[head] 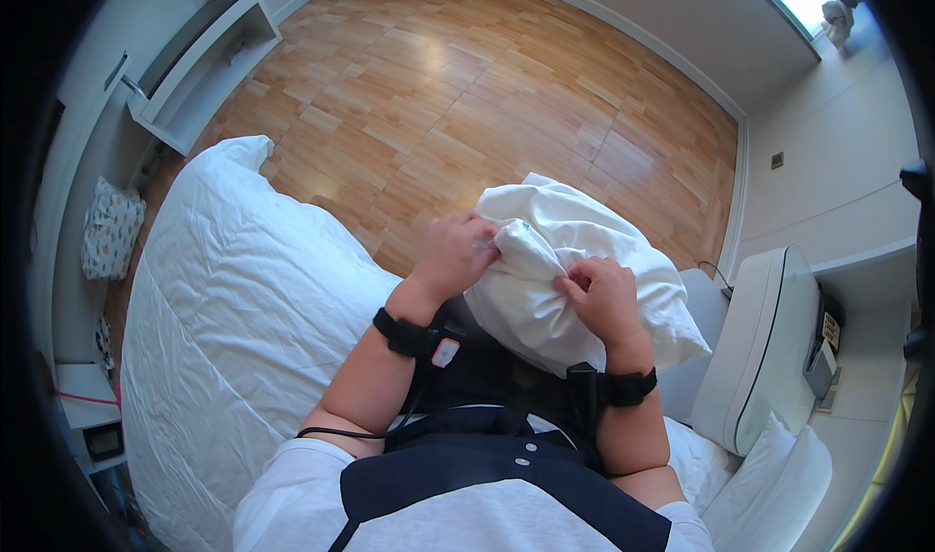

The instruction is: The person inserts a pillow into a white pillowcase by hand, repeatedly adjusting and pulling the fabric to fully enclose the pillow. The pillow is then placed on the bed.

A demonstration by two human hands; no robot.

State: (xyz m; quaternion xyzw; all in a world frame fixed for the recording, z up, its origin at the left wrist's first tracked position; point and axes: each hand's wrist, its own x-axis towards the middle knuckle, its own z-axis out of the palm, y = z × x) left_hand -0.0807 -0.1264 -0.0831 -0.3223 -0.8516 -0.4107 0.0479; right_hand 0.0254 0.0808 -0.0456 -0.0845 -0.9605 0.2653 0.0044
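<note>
A bundled white cloth, perhaps a pillow in its case [599,238], lies before me across my lap, its folds hanging over the right side. My left hand [460,249] pinches a gathered fold at its upper left, near a small blue mark. With thumb and bent fingers, my right hand [599,289] grips the same cloth at the middle, a little lower and to the right. The stretch between both hands is bunched. Black straps are round both wrists.
A white quilt [241,274] covers the bed at my left. A padded headboard [756,347] and white pillows [774,479] are at the right. Beyond lies wooden floor [438,91]. A white shelf unit [212,62] stands far left, above a patterned bag [113,230].
</note>
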